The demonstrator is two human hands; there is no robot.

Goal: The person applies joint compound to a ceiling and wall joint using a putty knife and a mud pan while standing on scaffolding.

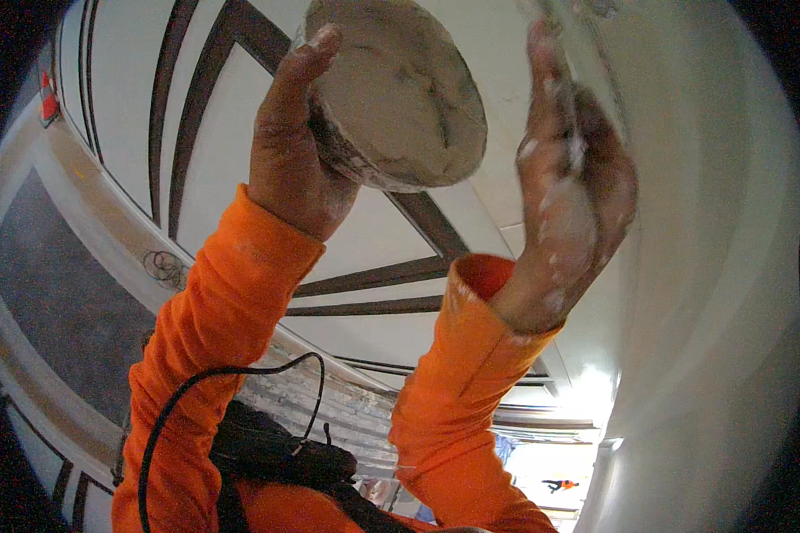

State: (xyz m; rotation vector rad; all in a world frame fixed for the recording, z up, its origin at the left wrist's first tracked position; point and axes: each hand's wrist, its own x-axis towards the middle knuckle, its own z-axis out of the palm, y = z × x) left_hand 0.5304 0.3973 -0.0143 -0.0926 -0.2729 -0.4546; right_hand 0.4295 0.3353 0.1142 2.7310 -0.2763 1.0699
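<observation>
My left hand point(298, 147) is raised and closed around the edge of a round, plaster-caked bowl point(400, 93). Its thumb lies along the rim, and the broad grey-beige face of the bowl shows a dark crack-like mark. To the right and apart from it, my right hand point(573, 178) is lifted close to a smooth pale wall point(702, 266). White smears cover its skin. One digit points upward while the other fingers look bent. A thin, blurred greyish thing point(556, 18) runs along that digit to the top edge; its kind cannot be made out.
Dark brown strips point(200, 115) cross white panels behind my arms. A black cable point(164, 417) loops past my left sleeve to a black bag point(276, 449) at my chest. An orange traffic cone point(48, 98) and a wire coil point(163, 266) are farther left. Bright light enters at lower right.
</observation>
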